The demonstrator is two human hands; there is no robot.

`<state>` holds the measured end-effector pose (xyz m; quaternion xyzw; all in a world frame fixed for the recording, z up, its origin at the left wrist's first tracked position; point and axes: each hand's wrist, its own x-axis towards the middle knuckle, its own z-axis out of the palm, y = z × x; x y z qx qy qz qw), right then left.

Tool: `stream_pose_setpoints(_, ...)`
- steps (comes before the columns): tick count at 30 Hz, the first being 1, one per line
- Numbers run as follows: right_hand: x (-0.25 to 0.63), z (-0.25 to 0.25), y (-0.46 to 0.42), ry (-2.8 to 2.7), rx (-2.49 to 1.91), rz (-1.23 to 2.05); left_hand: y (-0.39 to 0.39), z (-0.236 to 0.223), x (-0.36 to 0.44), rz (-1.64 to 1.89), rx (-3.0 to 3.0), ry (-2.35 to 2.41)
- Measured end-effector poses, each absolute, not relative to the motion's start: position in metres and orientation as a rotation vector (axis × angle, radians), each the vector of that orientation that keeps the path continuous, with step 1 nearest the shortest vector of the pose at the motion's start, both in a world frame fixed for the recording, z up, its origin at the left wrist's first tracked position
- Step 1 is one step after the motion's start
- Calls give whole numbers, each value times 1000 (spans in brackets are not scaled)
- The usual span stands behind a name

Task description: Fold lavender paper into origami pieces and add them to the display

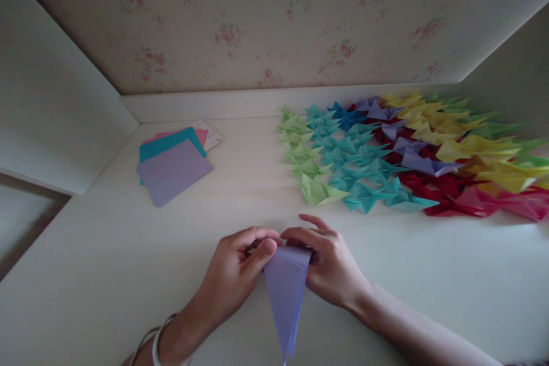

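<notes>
A folded lavender paper piece, long and pointed toward me, lies on the white desk near the front edge. My left hand pinches its top left corner, thumb pressed on the paper. Opposite it, my right hand grips the top right corner with curled fingers. Both hands meet at the wide upper end of the paper.
A stack of flat coloured sheets, lavender on top, lies at the back left. Several finished folded paper cranes in green, teal, blue, purple, red, yellow and pink cover the back right. Floral wallpaper backs the desk.
</notes>
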<state>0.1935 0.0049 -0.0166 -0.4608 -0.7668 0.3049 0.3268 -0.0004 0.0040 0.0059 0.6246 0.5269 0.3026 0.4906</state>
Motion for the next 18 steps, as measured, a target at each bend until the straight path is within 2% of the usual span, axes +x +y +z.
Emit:
stream_pose_setpoints(8,187,-8,-1,-2012,-1214,1038,3,3,3,774,1551,1283)
stream_pose_setpoints(13,191,0,5,-1754,-1293,1323,2,3,0,750,1093,1067)
stream_pose_setpoints(18,192,1,6,-1582,-1315,1434,4,1,1,728,896,1013)
